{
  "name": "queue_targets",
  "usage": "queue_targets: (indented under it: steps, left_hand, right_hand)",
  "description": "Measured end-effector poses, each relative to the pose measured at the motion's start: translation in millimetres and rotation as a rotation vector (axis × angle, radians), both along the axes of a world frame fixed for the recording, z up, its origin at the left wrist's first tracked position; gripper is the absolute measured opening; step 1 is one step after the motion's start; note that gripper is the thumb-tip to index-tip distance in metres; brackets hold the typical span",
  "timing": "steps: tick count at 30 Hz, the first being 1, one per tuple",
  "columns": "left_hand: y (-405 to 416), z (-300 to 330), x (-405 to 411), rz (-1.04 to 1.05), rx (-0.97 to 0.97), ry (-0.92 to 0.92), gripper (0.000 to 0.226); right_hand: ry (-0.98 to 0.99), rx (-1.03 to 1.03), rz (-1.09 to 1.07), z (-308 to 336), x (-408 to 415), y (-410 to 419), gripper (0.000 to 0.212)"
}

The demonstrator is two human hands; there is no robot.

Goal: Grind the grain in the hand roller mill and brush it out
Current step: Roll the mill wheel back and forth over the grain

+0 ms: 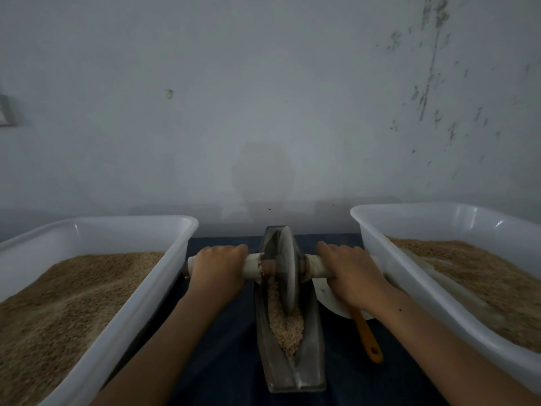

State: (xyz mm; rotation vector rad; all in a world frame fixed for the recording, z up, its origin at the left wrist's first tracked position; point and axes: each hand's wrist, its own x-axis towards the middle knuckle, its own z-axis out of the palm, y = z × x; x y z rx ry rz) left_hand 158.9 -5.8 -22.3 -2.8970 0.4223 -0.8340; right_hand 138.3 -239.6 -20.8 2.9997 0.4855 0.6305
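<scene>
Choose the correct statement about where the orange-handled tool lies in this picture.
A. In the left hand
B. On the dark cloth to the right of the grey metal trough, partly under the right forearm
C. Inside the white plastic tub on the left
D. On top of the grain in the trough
B: the orange-handled tool lies on the dark cloth, right of the grey metal trough, while both hands grip the roller's axle.

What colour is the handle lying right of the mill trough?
Orange handle, seen in the head view, beside the trough.

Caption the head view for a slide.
Both hands, left hand and right hand, grip the wheel axle over grain in the trough.
</scene>
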Motion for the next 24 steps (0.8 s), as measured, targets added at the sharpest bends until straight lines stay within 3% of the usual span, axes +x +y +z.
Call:
queue_targets:
  steps: [3, 9, 12, 15, 21, 24]
  left_hand:
    - [0.0, 3.6, -2.1, 0.021, 0.023, 0.062, 0.017]
    - [6.0, 15.4, -4.5, 0.05, 0.061, 0.443, 0.032]
    - [7.3, 17.7, -5.2, 0.046, 0.046, 0.521, 0.035]
    - [6.2, 16.1, -5.9, 0.047, 0.027, 0.458, 0.031]
    - [0.2, 6.0, -5.9, 0.082, -0.037, 0.193, 0.014]
    - [-1.5, 2.0, -5.2, 0.085, -0.054, 0.14, 0.012]
  right_hand:
    - [0.071, 0.026, -0.005, 4.3, -1.3, 0.1, 0.021]
    - [0.284, -0.059, -0.014, 23.4, -8.4, 5.5, 0.008]
    - [0.309, -0.08, -0.02, 26.2, -11.2, 7.4, 0.009]
    - [0.258, -0.049, -0.022, 24.3, -12.8, 8.2, 0.005]
    - [-0.048, 0.023, -0.015, 3.6, -3.9, 9.3, 0.016]
    - [-0.098, 0.016, -0.019, -1.6, -0.6, 9.0, 0.021]
